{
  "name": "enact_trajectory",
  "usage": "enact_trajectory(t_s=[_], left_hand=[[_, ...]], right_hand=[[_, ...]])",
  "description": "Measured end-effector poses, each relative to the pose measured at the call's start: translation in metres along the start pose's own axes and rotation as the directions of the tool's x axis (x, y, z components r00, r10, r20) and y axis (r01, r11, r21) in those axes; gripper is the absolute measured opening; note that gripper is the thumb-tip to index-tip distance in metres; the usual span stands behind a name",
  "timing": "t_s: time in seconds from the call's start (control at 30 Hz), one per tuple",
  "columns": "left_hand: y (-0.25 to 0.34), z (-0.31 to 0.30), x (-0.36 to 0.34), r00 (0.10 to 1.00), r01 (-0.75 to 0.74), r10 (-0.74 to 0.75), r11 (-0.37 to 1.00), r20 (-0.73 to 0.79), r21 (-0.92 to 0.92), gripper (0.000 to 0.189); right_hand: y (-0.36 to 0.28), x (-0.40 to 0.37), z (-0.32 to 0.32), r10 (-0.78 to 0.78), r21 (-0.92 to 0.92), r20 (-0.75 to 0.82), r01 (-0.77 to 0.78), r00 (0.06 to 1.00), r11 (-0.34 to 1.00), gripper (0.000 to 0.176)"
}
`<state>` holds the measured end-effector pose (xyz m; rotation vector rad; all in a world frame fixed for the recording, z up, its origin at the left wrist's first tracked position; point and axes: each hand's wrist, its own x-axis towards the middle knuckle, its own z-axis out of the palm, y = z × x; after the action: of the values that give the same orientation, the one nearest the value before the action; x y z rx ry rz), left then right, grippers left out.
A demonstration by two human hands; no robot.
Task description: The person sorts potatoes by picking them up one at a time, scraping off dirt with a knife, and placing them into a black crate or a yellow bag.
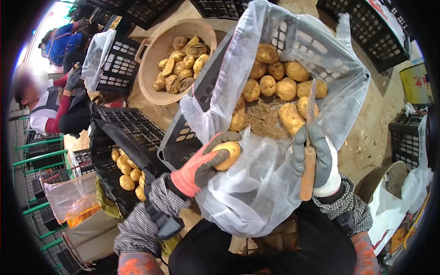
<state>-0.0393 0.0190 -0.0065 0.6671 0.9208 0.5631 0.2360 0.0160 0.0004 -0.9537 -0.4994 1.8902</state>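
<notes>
Grasping a potato (228, 156) in the left hand (205, 164), just beside the lined crate (205, 89); clasping a knife (308, 176) in the right hand (321, 156), blade toward the crate; with more potatoes (268, 85) inside, a tub (158, 48) to its left.

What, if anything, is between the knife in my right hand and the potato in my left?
Nothing visible blocks the way from the knife in your right hand to the potato in your left hand. The white liner shows between them but appears to lie lower.
</notes>
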Motion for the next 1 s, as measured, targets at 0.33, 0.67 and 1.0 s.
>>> enact_trajectory(t_s=[0.33,0.67,1.0], left_hand=[[-0.019,0.022,0.001,0.885,-0.41,0.46,0.844,-0.075,0.345,0.046],[-0.008,0.035,-0.003,0.987,-0.096,0.077,0.986,-0.138,-0.136,0.076],[-0.001,0.041,0.001,0.997,0.045,-0.055,0.979,-0.05,-0.197,0.059]], right_hand=[[0.0,0.005,0.003,0.329,-0.29,0.322,-0.239,0.887,0.927,0.04],[0.002,0.004,0.014,0.424,-0.41,0.132,-0.34,0.896,0.846,0.035],[-0.003,0.003,0.012,0.427,-0.351,0.203,-0.342,0.881,0.872,0.038]])
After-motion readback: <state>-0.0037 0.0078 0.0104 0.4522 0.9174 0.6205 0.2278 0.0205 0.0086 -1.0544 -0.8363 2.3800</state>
